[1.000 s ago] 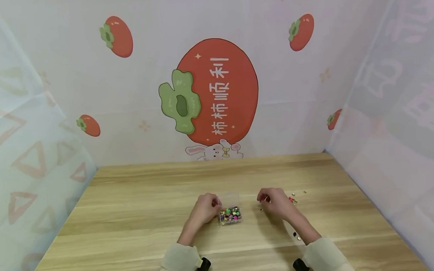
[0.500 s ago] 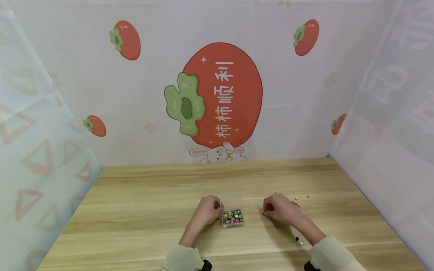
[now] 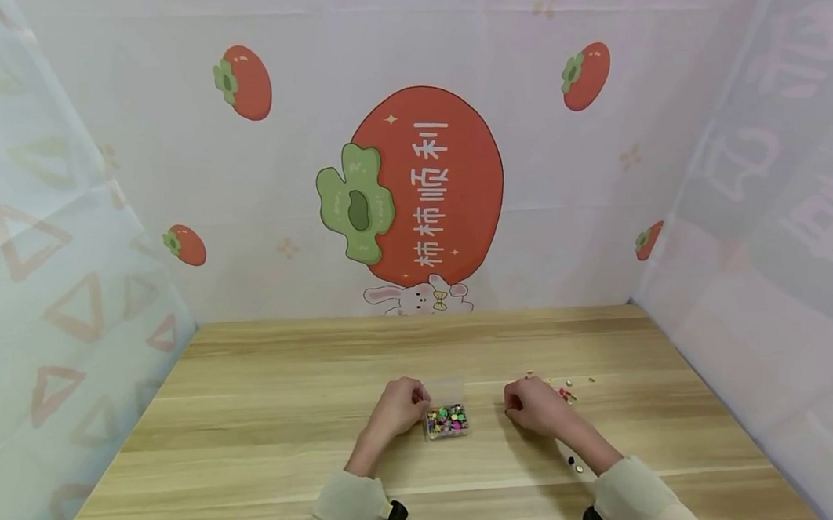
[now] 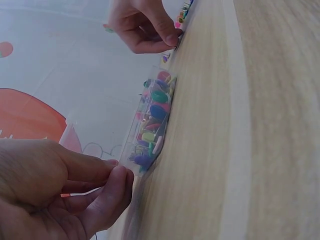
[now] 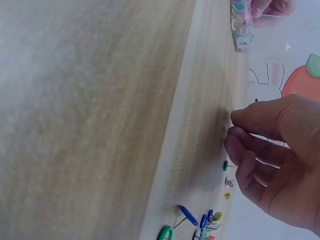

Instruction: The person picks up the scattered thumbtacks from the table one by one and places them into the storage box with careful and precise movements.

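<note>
From here, the left hand pinches the clear box, its long side nine-to-three, close at three o'clock, while the right hand, fingers bunched, holding something or not I can't tell, has it farther off at nine.

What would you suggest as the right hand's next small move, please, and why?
Perhaps the right hand should pinch one of the loose tacks: it is at the table, several lie nearby, and the left hand grips the clear box. Whether one is already pinched is unclear.
</note>
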Tool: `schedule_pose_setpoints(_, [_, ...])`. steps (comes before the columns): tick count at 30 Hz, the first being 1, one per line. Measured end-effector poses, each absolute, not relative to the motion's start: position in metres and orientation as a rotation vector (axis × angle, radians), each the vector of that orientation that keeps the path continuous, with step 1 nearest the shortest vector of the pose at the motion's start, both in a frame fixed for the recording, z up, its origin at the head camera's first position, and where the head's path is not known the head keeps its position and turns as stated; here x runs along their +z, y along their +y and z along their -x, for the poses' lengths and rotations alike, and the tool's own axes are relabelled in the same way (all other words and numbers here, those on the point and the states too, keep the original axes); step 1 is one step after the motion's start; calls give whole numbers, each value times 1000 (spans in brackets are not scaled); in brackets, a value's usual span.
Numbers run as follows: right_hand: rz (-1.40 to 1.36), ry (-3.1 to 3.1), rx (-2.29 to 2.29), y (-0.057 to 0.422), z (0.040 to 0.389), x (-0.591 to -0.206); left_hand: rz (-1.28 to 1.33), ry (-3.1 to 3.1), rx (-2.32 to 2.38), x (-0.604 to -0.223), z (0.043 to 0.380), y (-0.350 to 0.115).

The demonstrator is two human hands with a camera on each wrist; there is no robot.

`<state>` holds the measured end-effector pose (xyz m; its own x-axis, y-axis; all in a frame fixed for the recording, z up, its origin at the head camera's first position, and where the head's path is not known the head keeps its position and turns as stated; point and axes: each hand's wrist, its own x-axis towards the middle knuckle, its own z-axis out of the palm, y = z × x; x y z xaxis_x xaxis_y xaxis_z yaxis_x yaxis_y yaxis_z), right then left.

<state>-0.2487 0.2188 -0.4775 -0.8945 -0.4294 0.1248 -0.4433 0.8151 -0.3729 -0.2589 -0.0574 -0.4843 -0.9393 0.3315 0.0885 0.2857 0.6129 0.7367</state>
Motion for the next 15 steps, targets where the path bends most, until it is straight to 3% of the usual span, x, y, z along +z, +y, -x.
schedule_pose_setpoints(15, [-687,-2909,731,207,247,-470,-504,2755,1248,-485,260,-57])
